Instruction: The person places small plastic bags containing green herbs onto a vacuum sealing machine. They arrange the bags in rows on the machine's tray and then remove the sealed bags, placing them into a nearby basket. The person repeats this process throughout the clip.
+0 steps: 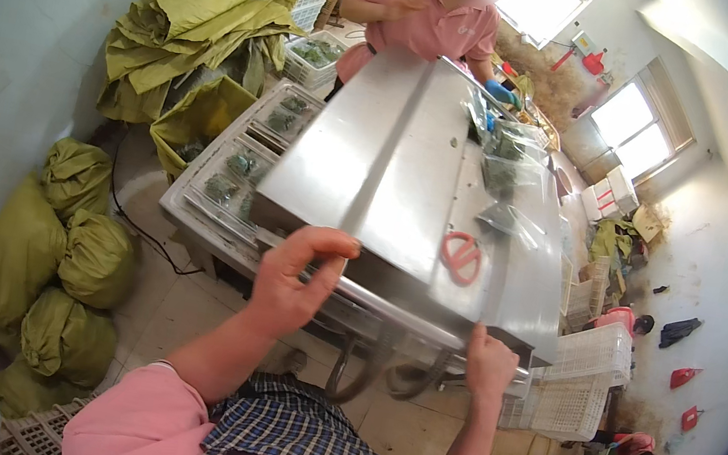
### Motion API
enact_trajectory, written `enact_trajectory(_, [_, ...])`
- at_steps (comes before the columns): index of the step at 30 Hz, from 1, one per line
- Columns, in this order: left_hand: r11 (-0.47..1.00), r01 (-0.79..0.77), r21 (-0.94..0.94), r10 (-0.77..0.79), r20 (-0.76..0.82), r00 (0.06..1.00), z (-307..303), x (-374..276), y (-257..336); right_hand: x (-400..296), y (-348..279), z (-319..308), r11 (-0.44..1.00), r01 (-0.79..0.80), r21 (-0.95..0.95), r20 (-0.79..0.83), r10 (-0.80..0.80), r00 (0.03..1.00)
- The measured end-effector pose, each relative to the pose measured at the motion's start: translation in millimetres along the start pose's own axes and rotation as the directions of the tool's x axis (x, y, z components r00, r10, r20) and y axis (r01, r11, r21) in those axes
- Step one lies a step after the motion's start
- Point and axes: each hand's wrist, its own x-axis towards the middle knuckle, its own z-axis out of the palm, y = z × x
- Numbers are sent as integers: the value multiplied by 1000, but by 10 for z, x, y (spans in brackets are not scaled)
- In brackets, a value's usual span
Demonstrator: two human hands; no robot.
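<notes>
Before me stands a stainless steel table [348, 146] with a raised top. My left hand [299, 274] is at its near edge, thumb and forefinger curled towards each other; whether something thin is between them I cannot tell. My right hand [491, 362] is closed around the metal edge at the near right corner. Red-handled scissors [460, 258] lie on the lower strip of the steel surface. Beyond them lie clear plastic bags [511, 222], some with green leafy stuff. Left of the steel top, trays with green bundles [238, 165] rest on a white-rimmed surface.
A co-worker in a pink shirt [425, 19] stands at the far end, one hand blue-gloved. Olive sacks [91, 259] are piled on the left floor. White plastic crates [587, 377] stand at right. A black cable [142, 232] crosses the floor. Other people are farther right.
</notes>
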Motion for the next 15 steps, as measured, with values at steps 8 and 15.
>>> enact_trajectory(8, [552, -43, 833, -30, 72, 997, -91, -8, -507, -149, -1063, 297, 886, 406, 223, 209, -450, 868])
enact_trajectory(15, [276, 254, 927, -135, -224, 965, -920, -120, -1363, -108, -1585, 1196, 721, 522, 456, 332, -682, 651])
